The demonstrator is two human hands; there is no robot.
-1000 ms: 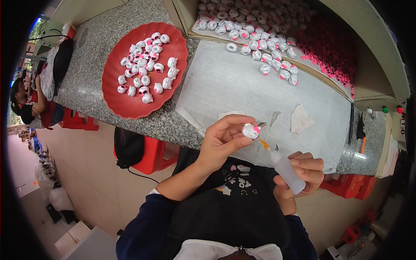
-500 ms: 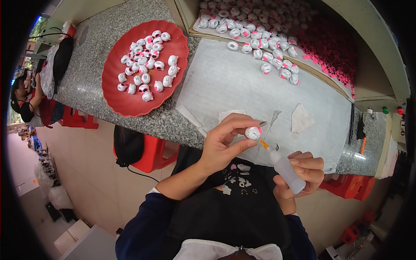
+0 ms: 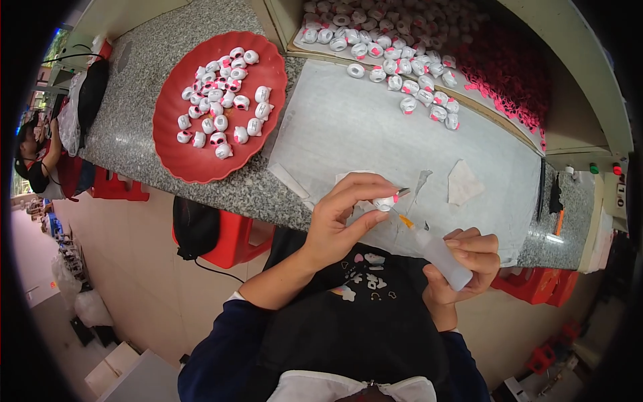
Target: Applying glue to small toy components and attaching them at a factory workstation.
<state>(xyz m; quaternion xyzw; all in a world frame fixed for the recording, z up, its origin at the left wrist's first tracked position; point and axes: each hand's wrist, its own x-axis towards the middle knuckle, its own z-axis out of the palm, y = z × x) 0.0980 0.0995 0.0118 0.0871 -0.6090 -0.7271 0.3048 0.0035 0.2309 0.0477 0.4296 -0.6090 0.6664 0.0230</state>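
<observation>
Between the thumb and fingers of my left hand is a small white plastic cat-head piece with a pink detail on it. My right hand grips a translucent squeeze bottle with an orange tip and a fine needle. The needle points up and left at the white piece; whether they touch I cannot tell. Both hands are over the near edge of a white paper sheet on the bench.
A red scalloped plate with several white-and-pink pieces lies at the left on the granite bench. Many more pieces fill a shelf at the back, beside a heap of small pink parts. Red stools stand below; another person is far left.
My left hand has tilted the white piece and shifted it slightly left and up. The bottle's tip has drawn back a little from it. The whole view has shifted slightly.
</observation>
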